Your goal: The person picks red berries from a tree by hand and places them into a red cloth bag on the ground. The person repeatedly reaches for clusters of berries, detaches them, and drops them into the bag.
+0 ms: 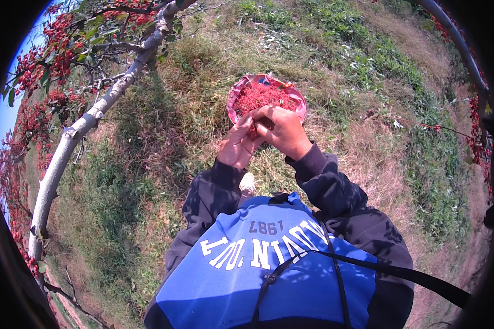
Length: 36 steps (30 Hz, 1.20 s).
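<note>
My left hand (239,144) and my right hand (287,130) meet at the fingertips in front of me. Pinched between them is a small red berry cluster (254,131), mostly hidden by the fingers. Just beyond the hands, a round container with a pink lining (231,103) stands on the grass. Heaped red berries (263,97), which look like Sichuan pepper, fill much of it. The hands cover part of its near rim in this view.
A pale, thorny branch (72,137) arches up the left side, with red berry clusters (61,53) around it. Another branch (457,37) curves along the right edge, and a thin twig (420,123) juts inward there. Black straps (354,263) cross my chest.
</note>
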{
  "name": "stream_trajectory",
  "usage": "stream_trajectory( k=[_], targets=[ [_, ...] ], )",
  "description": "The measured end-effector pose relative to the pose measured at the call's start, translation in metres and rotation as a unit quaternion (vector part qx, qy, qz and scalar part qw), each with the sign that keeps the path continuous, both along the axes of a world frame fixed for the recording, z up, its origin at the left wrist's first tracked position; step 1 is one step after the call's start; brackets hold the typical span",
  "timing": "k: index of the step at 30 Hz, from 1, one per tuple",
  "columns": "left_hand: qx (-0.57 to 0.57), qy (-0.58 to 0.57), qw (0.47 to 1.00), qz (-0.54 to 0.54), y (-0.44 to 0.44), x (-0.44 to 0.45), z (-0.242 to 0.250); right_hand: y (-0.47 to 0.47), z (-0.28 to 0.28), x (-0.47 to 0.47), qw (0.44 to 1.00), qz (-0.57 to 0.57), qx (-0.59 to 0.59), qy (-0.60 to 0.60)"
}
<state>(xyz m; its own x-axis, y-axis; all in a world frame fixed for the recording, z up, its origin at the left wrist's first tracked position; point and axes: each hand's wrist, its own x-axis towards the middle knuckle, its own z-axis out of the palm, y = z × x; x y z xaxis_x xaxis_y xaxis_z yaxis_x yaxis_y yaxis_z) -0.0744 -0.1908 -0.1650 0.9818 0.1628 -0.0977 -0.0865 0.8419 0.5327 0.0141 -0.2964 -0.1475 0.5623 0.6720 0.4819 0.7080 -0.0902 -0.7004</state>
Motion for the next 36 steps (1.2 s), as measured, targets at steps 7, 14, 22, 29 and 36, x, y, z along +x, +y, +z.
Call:
stream_trajectory(
  k=[7,14,22,29,36],
  targets=[
    [0.005,0.003,1.0,0.003,0.008,0.001,-0.016,-0.003,-0.003,0.0,0.951,0.065,0.063,0.294],
    [0.055,0.041,0.997,-0.024,0.003,0.0,-0.001,-0.006,0.001,0.005,0.999,0.013,-0.027,0.042],
    [0.038,0.025,0.999,-0.001,0.005,0.005,-0.015,-0.006,-0.009,0.001,0.985,0.003,0.056,0.166],
    [-0.113,0.073,0.991,-0.019,0.006,0.005,-0.023,-0.02,-0.011,0.012,0.795,0.1,0.166,0.574],
    [-0.204,0.024,0.977,-0.051,0.027,0.06,-0.017,-0.058,-0.029,0.014,0.704,0.073,0.238,0.665]
  ],
)
